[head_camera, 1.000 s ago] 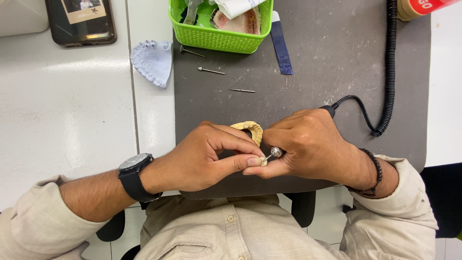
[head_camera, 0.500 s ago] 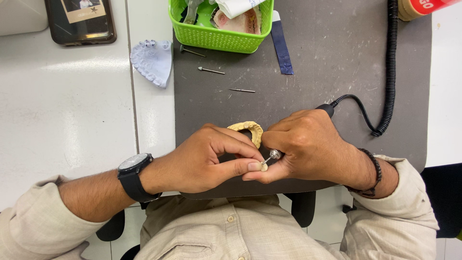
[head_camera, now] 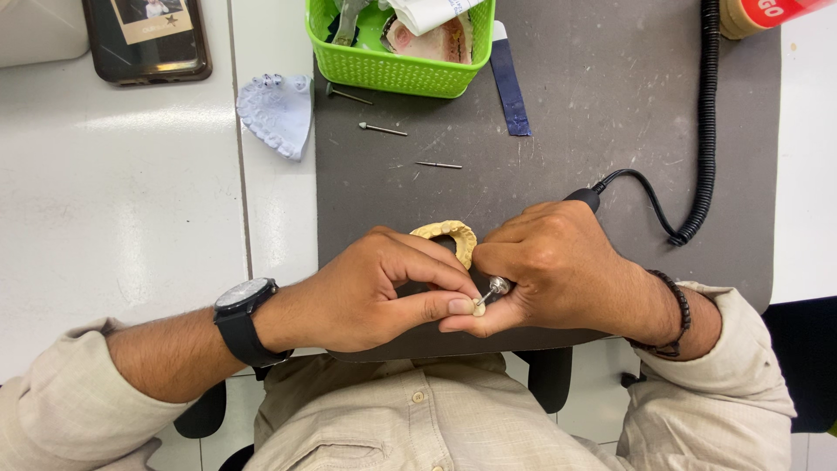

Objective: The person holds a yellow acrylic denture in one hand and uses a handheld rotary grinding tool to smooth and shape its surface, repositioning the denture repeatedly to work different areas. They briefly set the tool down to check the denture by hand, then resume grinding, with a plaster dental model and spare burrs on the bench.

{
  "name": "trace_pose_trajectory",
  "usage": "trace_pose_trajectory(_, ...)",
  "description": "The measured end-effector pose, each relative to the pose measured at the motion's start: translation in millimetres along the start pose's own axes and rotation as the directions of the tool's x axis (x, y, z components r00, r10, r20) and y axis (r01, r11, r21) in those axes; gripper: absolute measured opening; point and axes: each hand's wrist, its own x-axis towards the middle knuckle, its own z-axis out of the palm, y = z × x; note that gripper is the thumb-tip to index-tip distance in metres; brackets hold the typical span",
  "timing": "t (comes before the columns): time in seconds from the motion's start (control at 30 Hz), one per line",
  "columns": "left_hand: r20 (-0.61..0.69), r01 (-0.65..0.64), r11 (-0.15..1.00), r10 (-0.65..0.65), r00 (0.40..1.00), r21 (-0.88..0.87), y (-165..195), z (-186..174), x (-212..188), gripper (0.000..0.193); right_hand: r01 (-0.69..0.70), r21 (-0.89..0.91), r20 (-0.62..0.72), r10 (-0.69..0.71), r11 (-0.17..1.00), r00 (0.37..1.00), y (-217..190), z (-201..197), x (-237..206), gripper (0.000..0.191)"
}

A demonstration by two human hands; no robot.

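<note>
Seemingly brittle and light, the yellow dental cast (head_camera: 449,235) sits pinched at its arch in the left hand (head_camera: 375,292), while the right hand (head_camera: 558,266) grips the rotary handpiece (head_camera: 495,288).

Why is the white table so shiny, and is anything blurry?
Head view: overhead light bounces off the glossy white table, making pale glare patches; the dark mat stays dull. Both hands, left hand and right hand, look sharp, and so does the handpiece tip. Nothing is noticeably blurred.
</note>
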Motion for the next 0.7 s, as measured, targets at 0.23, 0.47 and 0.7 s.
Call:
trace_pose_trajectory(0.23,-0.003,-0.008,1.000,0.008,1.000,0.004,1.5,-0.6,-0.5,0.015,0.002,0.004,-0.011,-0.002,1.000,1.000,-0.6,-1.9,0.3,0.059)
trace_pose_trajectory(0.47,0.002,0.005,1.000,-0.005,1.000,0.011,2.9,-0.9,-0.1,0.015,0.012,-0.008,-0.007,-0.012,1.000,1.000,-2.0,-2.7,1.0,0.057)
trace_pose_trajectory(0.7,0.001,-0.025,1.000,0.025,1.000,0.014,1.6,-1.1,0.1,0.015,0.005,0.000,-0.005,-0.005,1.000,1.000,-0.4,-0.9,1.3,0.057)
